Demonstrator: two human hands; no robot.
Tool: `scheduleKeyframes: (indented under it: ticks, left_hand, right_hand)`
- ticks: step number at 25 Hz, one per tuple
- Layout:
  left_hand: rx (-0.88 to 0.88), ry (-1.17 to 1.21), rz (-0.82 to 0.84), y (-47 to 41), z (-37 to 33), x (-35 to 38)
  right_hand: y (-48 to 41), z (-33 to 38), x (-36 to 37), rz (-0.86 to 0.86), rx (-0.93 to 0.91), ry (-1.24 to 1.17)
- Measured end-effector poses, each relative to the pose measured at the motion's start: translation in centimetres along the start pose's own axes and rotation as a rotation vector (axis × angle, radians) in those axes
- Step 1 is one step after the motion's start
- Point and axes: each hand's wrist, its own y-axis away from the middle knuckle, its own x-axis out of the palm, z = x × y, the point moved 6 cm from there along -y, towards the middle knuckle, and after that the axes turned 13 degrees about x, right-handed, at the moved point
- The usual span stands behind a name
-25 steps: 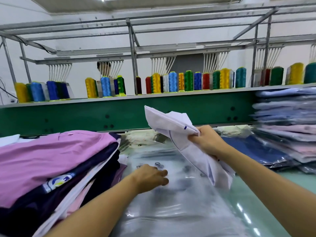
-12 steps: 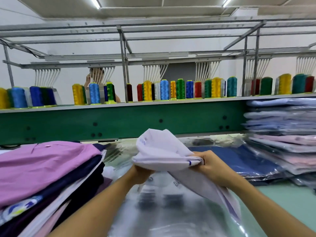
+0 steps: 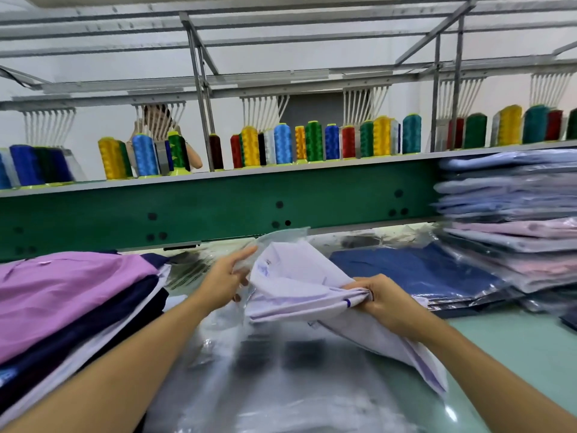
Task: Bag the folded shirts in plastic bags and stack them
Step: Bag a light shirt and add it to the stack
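My right hand grips a folded pale lilac shirt by its bunched edge, held above the table. My left hand holds the mouth of a clear plastic bag lifted around the shirt's far end; the collar end lies just inside the film. How far the shirt sits in the bag is unclear through the plastic. A pile of flat clear bags lies under both hands. Unbagged folded shirts, purple on top, are stacked at the left. Bagged shirts are stacked at the right.
A bagged navy shirt lies flat behind my right hand. A green machine beam runs across the back, carrying a shelf of thread spools. A person stands behind it. Pale green tabletop shows at the right.
My left hand rose from the flat bag pile, taking a bag's mouth up to the shirt. My right hand brought the shirt down and toward the centre.
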Motion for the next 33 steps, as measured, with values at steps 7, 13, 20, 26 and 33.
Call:
scheduleKeyframes:
  ticks: [7,13,20,26,33]
  left_hand:
    - [0.379,-0.774,0.427,0.4,-4.6,4.0]
    - [0.332,-0.789,0.255,1.3,-6.7,3.7]
    - [-0.014,-0.42,0.293,2.2,-5.7,2.1]
    - [0.062,-0.654,0.149,-0.1,-10.2,3.1]
    - [0.247,-0.777,0.271,-0.9,-13.1,5.5]
  right_hand:
    - [-0.4,-1.2,1.5,-0.047,0.237,0.354]
    - [-0.7,-0.6,-0.2,-0.185,0.292,0.391]
    - [-1.4,2.6,1.0,-0.306,0.3,0.521]
    - [-1.2,6.8,4.3,-0.298,0.123,0.668]
    - [-0.8,9.7,6.2,-0.279,0.072,0.75]
